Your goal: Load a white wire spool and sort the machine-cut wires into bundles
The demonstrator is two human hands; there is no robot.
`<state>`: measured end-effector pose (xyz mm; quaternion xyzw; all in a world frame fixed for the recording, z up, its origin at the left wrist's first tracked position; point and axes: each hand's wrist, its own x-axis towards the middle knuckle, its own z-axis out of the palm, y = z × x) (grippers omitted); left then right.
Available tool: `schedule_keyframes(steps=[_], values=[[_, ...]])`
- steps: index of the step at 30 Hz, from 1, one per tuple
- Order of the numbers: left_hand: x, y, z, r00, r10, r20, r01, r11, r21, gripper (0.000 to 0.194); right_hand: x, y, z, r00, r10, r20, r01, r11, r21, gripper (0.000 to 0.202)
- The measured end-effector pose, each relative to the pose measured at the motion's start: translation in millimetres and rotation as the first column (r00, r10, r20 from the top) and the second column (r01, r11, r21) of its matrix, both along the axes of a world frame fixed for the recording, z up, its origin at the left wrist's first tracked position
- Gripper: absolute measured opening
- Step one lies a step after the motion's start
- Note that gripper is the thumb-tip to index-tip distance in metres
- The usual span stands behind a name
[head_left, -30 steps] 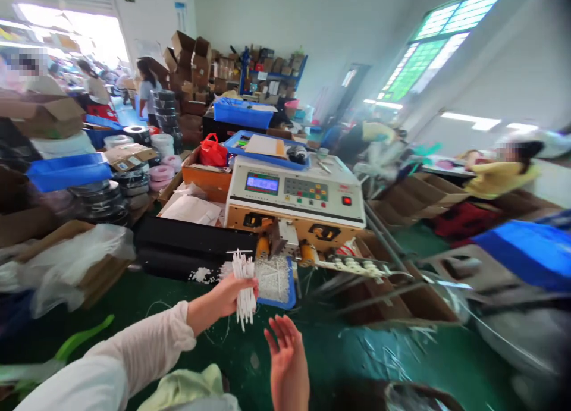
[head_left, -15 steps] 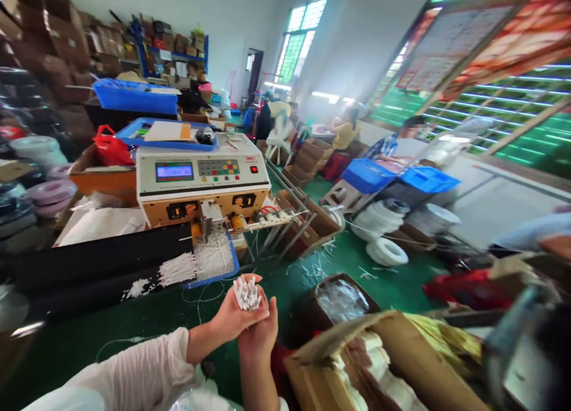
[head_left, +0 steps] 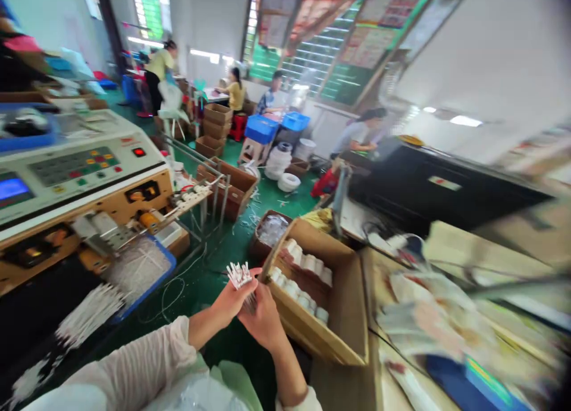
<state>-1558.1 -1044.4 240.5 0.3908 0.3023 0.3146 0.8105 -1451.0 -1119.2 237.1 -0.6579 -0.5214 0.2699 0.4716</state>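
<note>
Head view: I have a bundle of thin white strips (head_left: pixel 239 274) between my two hands, held up off any surface, over the green floor (head_left: pixel 191 280). As I judge it, the step in hand is gathering and steadying these loose pieces as one bunch. The next move calls for a grip firm enough that none slides out, with the ends kept roughly level; a slack hold could let the middle ones slip.

My left hand (head_left: pixel 228 304) comes in from the lower left, wrist bent inward, its fingers closed round the bundle so that the upper ends fan out above my thumb. My right hand (head_left: pixel 264 319) rises from below, forearm tilted, and meets the left one at the bundle's lower part. Its fingers are partly hidden there, so I cannot tell how tightly they hold.

The bundle sits just beside the left edge of a cardboard box (head_left: pixel 350 292), where white rolls (head_left: pixel 307 263) stand in rows. To my left, a blue tray (head_left: pixel 172 260) full of small white bits lies under the front edge of the white machine (head_left: pixel 84 161). Past the tray's left edge, more strips, a loose pile (head_left: pixel 91 313), lie on a black panel (head_left: pixel 40 316).
</note>
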Motion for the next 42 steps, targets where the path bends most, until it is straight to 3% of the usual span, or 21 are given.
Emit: schedule_keyframes(steps=[3, 7, 11, 14, 17, 20, 22, 24, 26, 30, 32, 35, 36, 39, 42], values=[[29.5, -21.3, -7.6, 0.99, -0.118, -0.075, 0.117, 0.993, -0.026, 0.057, 9.4, -23.6, -3.2, 0.995, -0.03, -0.09, 0.024, 0.997, -0.069, 0.053], [64.2, -57.0, -21.7, 0.943, -0.25, -0.222, 0.249, 0.968, -0.032, 0.055, 20.2, -69.0, -13.5, 0.955, -0.222, -0.195, 0.202, 0.972, -0.119, 0.058], [94.8, -98.0, -33.4, 0.859, -0.43, -0.278, 0.447, 0.895, -0.003, 0.057, 33.6, -120.8, -24.3, 0.874, -0.401, -0.275, 0.375, 0.916, -0.142, 0.036], [116.1, -124.8, -32.9, 0.718, -0.659, -0.226, 0.685, 0.726, 0.058, 0.069, 44.9, -161.8, -27.9, 0.711, -0.433, -0.555, 0.415, 0.894, -0.165, 0.018], [141.0, -146.0, -23.7, 0.464, -0.882, -0.085, 0.886, 0.464, 0.017, 0.082, 55.6, -203.0, -26.0, 0.537, -0.403, -0.741, 0.421, 0.889, -0.179, 0.022], [168.6, -169.8, -14.9, 0.236, -0.971, 0.044, 0.971, 0.235, -0.039, 0.081, 65.9, -238.8, -24.2, 0.409, -0.298, -0.862, 0.39, 0.912, -0.13, 0.022], [184.5, -190.2, -14.1, 0.179, -0.98, 0.082, 0.983, 0.175, -0.06, 0.074, 72.9, -258.2, -25.2, 0.314, -0.208, -0.926, 0.369, 0.926, -0.083, 0.02], [196.5, -213.2, -17.6, 0.189, -0.979, 0.083, 0.978, 0.18, -0.105, 0.068, 80.7, -276.1, -26.9, 0.295, -0.197, -0.935, 0.375, 0.924, -0.076, 0.021], [205.3, -235.4, -22.9, 0.218, -0.974, 0.057, 0.963, 0.205, -0.175, 0.064, 90.8, -296.0, -27.4, 0.347, -0.268, -0.899, 0.382, 0.915, -0.126, 0.025], [222.5, -266.0, -28.8, 0.358, -0.933, 0.038, 0.902, 0.335, -0.274, 0.06, 117.2, -344.4, -21.8, 0.434, -0.415, -0.8, 0.425, 0.877, -0.224, 0.029], [233.9, -273.7, -28.7, 0.44, -0.898, 0.02, 0.871, 0.421, -0.254, 0.057, 129.1, -364.8, -18.4, 0.428, -0.575, -0.697, 0.58, 0.767, -0.276, 0.03], [252.8, -282.3, -29.3, 0.493, -0.869, -0.051, 0.858, 0.495, -0.141, 0.052, 138.3, -375.4, -18.3, 0.286, -0.783, -0.553, 0.828, 0.492, -0.269, 0.043], [258.7, -285.7, -30.5, 0.491, -0.868, -0.071, 0.863, 0.496, -0.096, 0.051, 139.3, -373.0, -20.1, 0.24, -0.799, -0.552, 0.865, 0.434, -0.252, 0.05], [273.8, -298.1, -36.0, 0.453, -0.886, -0.1, 0.891, 0.452, 0.031, 0.045, 140.7, -356.9, -29.6, 0.2, -0.814, -0.546, 0.895, 0.378, -0.237, 0.067], [284.7, -308.8, -40.6, 0.42, -0.899, -0.125, 0.903, 0.399, 0.16, 0.034, 144.9, -343.2, -40.7, 0.174, -0.846, -0.505, 0.927, 0.313, -0.205, 0.072]])
